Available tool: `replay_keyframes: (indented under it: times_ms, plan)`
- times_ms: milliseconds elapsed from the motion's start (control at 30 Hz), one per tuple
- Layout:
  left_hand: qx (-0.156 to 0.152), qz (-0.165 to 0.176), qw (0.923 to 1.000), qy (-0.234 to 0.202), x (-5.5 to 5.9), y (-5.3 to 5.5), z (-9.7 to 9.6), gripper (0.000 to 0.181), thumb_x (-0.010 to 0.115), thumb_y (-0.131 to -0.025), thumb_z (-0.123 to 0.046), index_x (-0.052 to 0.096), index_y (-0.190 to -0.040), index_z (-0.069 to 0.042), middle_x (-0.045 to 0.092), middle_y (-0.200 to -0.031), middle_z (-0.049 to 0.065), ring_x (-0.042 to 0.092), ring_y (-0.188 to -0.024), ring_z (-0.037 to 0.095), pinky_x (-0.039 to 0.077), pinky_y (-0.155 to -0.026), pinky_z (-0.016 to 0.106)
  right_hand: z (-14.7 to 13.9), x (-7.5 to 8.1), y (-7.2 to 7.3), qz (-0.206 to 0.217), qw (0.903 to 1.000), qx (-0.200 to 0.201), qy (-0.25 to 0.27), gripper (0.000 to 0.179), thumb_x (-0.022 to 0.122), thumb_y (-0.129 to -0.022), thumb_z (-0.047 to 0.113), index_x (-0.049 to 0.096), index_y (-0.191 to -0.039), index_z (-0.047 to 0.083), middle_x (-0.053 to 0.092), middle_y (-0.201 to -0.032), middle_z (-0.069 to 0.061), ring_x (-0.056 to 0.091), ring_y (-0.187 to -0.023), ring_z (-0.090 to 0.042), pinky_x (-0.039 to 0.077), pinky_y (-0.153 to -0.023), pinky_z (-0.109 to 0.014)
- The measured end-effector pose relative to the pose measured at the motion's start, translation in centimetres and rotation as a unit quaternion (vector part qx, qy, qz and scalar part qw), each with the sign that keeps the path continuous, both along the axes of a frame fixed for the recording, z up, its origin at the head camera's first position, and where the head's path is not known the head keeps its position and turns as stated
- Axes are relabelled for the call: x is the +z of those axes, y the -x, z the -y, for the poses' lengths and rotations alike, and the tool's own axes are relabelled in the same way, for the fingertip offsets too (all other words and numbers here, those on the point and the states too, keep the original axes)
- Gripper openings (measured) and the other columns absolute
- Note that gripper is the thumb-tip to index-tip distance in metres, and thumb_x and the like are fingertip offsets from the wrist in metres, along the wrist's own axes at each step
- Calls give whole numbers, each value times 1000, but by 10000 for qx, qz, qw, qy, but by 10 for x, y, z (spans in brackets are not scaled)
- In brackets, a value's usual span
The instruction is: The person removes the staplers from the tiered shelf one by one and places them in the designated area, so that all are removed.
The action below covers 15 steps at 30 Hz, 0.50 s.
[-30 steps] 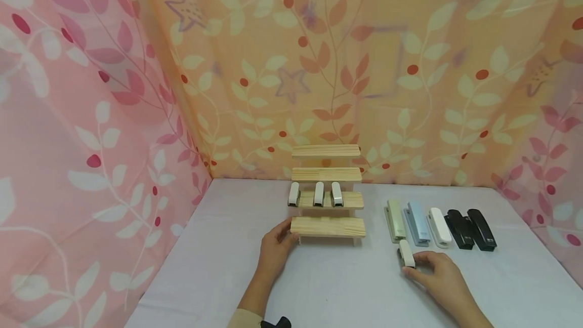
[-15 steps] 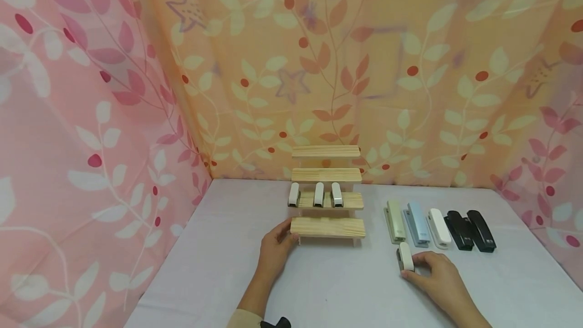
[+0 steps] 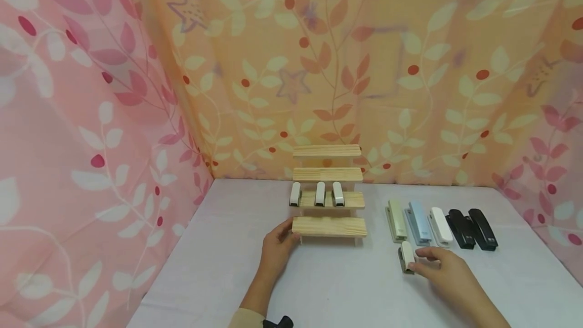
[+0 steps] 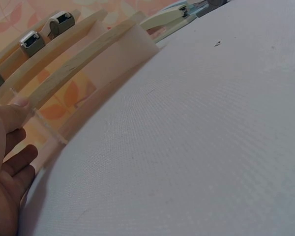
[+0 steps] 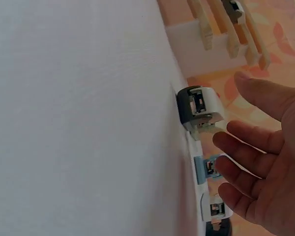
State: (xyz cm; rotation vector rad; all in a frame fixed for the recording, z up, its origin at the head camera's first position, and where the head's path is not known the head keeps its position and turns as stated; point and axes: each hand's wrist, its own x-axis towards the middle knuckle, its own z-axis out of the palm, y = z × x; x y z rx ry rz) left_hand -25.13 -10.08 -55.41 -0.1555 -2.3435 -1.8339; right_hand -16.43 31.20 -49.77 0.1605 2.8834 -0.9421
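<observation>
A small white stapler [image 3: 408,254] with a dark base stands on the table at the front of the row on the right. Beside it is my right hand [image 3: 448,271]; in the right wrist view its thumb and fingers are spread, with a gap between them and the stapler [image 5: 211,104]. My left hand [image 3: 276,251] holds the left end of the lowest step of a tiered wooden shelf [image 3: 330,227], thumb on the step's edge in the left wrist view. Three small white staplers [image 3: 320,194] stand on the second step from the bottom, two close together and one at the left end.
Behind the small stapler lie a green stapler [image 3: 397,221], a blue stapler [image 3: 420,222], a larger white stapler [image 3: 441,227] and two black staplers [image 3: 483,229]. A patterned curtain [image 3: 255,115] borders the white table [image 3: 218,247] at the back and sides.
My right thumb and fingers have come off the small white stapler, which now stands free on the table after shifting slightly toward me. My left hand stays on the shelf.
</observation>
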Motion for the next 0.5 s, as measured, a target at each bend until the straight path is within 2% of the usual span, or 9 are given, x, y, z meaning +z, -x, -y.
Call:
replay_keyframes:
  times_ms: [67, 267, 500]
  plan:
    - [-18, -42, 10000, 16, 0, 0, -1, 56, 80, -89, -32, 64, -139, -14, 66, -139, 3, 56, -136, 23, 45, -116, 42, 1, 11, -2, -133, 9999, 25, -74, 74, 74, -85, 64, 67, -129, 4, 67, -129, -22, 59, -119, -48, 53, -91, -66]
    - [-9, -3, 10000, -21, 1, -1, -2, 57, 80, -88, -34, 64, -139, -15, 67, -138, 3, 56, -136, 23, 45, -116, 41, 13, 41, -6, -996, 9943, 280, -275, 66, 76, -87, 58, 69, -127, 6, 69, -125, -22, 62, -114, -46, 55, -90, -63]
    - [51, -34, 10000, 73, 2, -2, -1, 56, 80, -89, -33, 64, -139, -16, 66, -138, 4, 57, -134, 25, 45, -116, 45, 34, 77, 1, -1621, 9853, 463, -266, 58, 76, -88, 56, 71, -125, 11, 70, -126, -17, 64, -112, -43, 56, -88, -62]
